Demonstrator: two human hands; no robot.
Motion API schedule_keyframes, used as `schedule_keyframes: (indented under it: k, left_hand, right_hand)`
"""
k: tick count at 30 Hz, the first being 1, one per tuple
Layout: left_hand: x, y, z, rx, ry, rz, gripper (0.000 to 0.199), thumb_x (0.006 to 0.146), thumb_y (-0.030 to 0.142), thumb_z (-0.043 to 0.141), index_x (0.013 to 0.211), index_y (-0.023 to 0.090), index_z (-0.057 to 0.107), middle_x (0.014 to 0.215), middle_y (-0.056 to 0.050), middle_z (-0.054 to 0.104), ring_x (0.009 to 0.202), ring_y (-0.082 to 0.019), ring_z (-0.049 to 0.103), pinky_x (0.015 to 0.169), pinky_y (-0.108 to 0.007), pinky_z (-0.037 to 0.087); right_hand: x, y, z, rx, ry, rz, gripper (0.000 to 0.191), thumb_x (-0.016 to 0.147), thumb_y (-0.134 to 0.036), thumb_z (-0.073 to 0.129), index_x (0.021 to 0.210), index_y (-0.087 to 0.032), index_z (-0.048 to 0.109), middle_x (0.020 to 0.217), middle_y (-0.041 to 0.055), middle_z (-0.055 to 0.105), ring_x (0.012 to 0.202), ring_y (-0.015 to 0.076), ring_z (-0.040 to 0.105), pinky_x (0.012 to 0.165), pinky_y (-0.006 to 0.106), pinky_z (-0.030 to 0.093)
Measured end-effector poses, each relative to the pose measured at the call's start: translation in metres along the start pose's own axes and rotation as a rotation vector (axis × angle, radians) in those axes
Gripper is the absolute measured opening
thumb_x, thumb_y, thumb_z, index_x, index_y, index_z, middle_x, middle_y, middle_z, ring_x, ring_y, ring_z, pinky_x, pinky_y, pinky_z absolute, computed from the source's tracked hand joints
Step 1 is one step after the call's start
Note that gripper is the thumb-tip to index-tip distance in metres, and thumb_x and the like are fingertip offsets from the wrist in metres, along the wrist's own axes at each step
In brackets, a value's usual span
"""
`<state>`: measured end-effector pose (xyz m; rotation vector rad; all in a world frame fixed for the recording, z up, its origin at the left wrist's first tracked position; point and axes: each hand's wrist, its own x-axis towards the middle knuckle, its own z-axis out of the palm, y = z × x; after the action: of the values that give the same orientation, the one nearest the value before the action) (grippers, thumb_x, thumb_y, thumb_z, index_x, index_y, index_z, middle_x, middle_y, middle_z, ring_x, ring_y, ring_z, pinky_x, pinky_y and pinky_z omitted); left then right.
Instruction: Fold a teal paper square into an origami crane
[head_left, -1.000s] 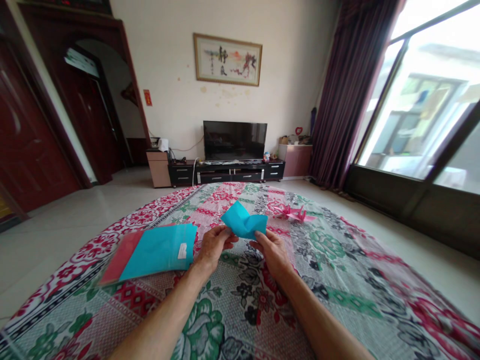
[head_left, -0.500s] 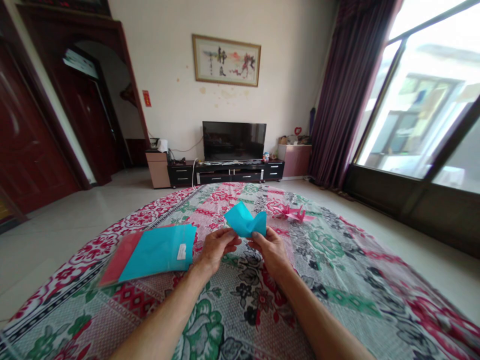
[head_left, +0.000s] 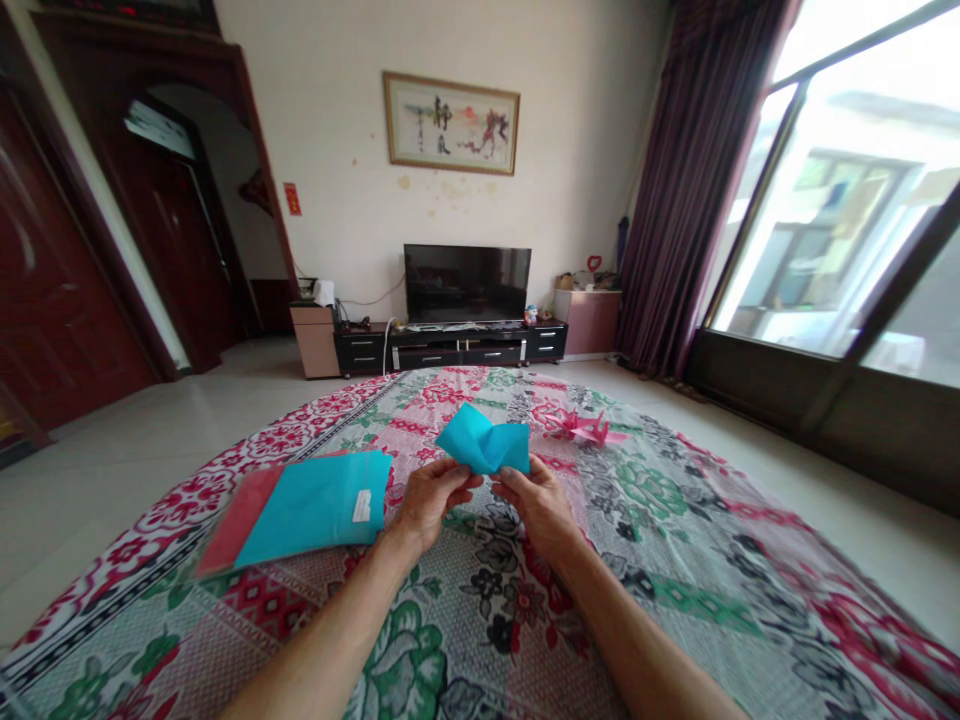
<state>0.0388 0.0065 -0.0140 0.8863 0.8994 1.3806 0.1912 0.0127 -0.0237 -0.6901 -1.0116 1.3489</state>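
Note:
A partly folded sheet of blue origami paper [head_left: 486,441] is held up over the table between my two hands. My left hand [head_left: 435,498] pinches its lower left edge between thumb and fingers. On the other side, my right hand [head_left: 534,497] grips the lower right edge, its thumb lying on the paper. The sheet bends into a valley in the middle, with its corners pointing up and outward. Behind the right hand, pink folded paper cranes [head_left: 589,428] rest on the cloth. The fingertips behind the paper are partly hidden.
On the left of the patterned tablecloth [head_left: 480,610] lies a clear packet of blue and red paper [head_left: 307,508] with a white label. Beyond the round table stand a television [head_left: 468,284] and a low black cabinet [head_left: 491,347]. A dark curtain [head_left: 679,200] hangs by the window.
The blue paper has opened out a little wider, its left corner moving left and its right part flattening. Both hands keep their hold in nearly the same place.

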Motion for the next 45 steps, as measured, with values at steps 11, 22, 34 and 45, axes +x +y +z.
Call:
schedule_keyframes:
  k: [11, 22, 34, 45]
  left_hand:
    - [-0.001, -0.001, 0.002, 0.003, 0.013, 0.034, 0.024, 0.056, 0.029, 0.079, 0.072, 0.013, 0.070, 0.071, -0.006, 0.071, 0.070, -0.016, 0.066, 0.058, -0.022, 0.049]
    - [-0.003, -0.003, 0.004, 0.025, 0.042, 0.042, 0.022, 0.056, 0.030, 0.077, 0.069, 0.014, 0.069, 0.067, -0.004, 0.069, 0.066, -0.015, 0.064, 0.058, -0.022, 0.047]
    - [-0.006, -0.011, 0.003, 0.160, 0.059, 0.089, 0.028, 0.057, 0.039, 0.075, 0.070, 0.015, 0.071, 0.058, -0.001, 0.065, 0.050, -0.011, 0.056, 0.052, -0.023, 0.042]
    - [-0.008, -0.014, 0.004, 0.197, 0.018, 0.113, 0.028, 0.058, 0.040, 0.073, 0.067, 0.015, 0.070, 0.061, -0.002, 0.067, 0.057, -0.013, 0.059, 0.055, -0.023, 0.044]
  right_hand:
    - [0.000, -0.002, 0.003, 0.078, 0.037, 0.079, 0.022, 0.060, -0.030, 0.077, 0.079, -0.021, 0.069, 0.080, 0.0009, 0.070, 0.076, 0.0148, 0.064, 0.072, 0.027, 0.049]
    - [-0.003, -0.002, 0.004, -0.070, 0.024, 0.022, 0.023, 0.064, -0.038, 0.073, 0.075, -0.018, 0.068, 0.070, 0.0019, 0.068, 0.065, 0.0128, 0.060, 0.067, 0.026, 0.047]
    - [-0.013, -0.004, 0.006, -0.266, 0.041, -0.077, 0.021, 0.062, -0.039, 0.072, 0.065, -0.018, 0.068, 0.059, 0.0002, 0.064, 0.056, 0.0121, 0.053, 0.060, 0.025, 0.041]
    - [-0.016, -0.003, 0.007, -0.191, 0.038, -0.047, 0.024, 0.058, -0.039, 0.072, 0.065, -0.017, 0.065, 0.054, -0.0022, 0.061, 0.053, 0.0107, 0.052, 0.058, 0.024, 0.040]
